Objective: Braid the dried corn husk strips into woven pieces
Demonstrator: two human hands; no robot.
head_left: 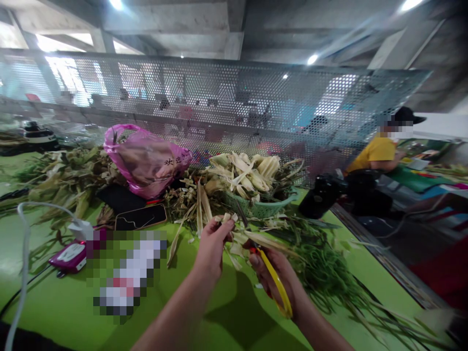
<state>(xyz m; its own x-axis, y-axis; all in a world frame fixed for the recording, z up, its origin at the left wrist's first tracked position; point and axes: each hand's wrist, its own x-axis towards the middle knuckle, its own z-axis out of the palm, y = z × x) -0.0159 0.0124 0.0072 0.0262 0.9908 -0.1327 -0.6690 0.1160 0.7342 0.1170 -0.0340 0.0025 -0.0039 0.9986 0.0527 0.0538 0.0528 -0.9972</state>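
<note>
Near the middle of the green table, my left hand (215, 240) pinches a small pale piece of dried corn husk (227, 217) between thumb and fingers. My right hand (275, 269) is wrapped round yellow-handled scissors (277, 282), their dark blades pointing up and left, close to the left hand. A longer strip of husk (272, 240) lies by the right hand's fingers; whether they grip it too I cannot tell. Just beyond both hands stands a light green basket (261, 207) heaped with pale dried husks (252, 175).
Green stringy strands (325, 268) spread to the right, and a heap of dry husks (73, 180) lies left. A pink plastic bag (146, 158), a phone (141, 217) and a purple power strip (71, 256) are also left. A perforated metal screen (219, 102) stands behind; a person in yellow (378, 151) sits right.
</note>
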